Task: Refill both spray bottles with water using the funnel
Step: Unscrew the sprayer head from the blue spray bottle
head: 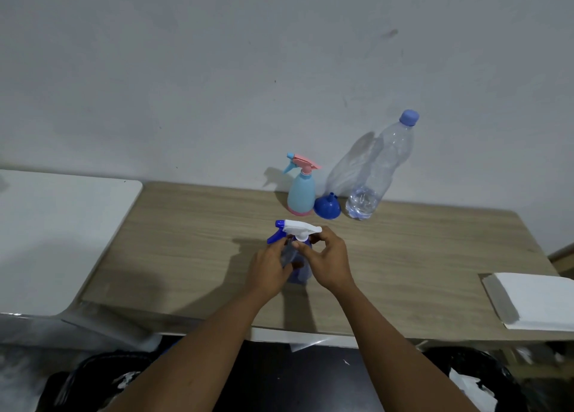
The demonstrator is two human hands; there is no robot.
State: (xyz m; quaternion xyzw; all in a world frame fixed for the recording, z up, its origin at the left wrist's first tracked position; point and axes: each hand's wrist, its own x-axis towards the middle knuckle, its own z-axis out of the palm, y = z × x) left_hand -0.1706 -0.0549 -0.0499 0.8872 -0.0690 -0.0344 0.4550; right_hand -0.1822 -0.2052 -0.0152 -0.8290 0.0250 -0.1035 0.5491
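Wooden bench (186, 240) against a grey wall, items near to far.
Blue sprayer (296, 256) — upright near the front middle; left hand (268, 271) wrapped closed round its body, right hand (329, 262) pinching the white collar under the head. Judged step: unscrewing; hold the body steady, turn only the collar, lift straight.
Pink-blue sprayer (300, 194) — farther back, head on.
Funnel (327, 207) — just beside it, mouth down.
Water bottle (377, 175) — capped, little water.

Both hands hide most of the blue spray bottle (299, 271); white pad (537, 299) cropped.
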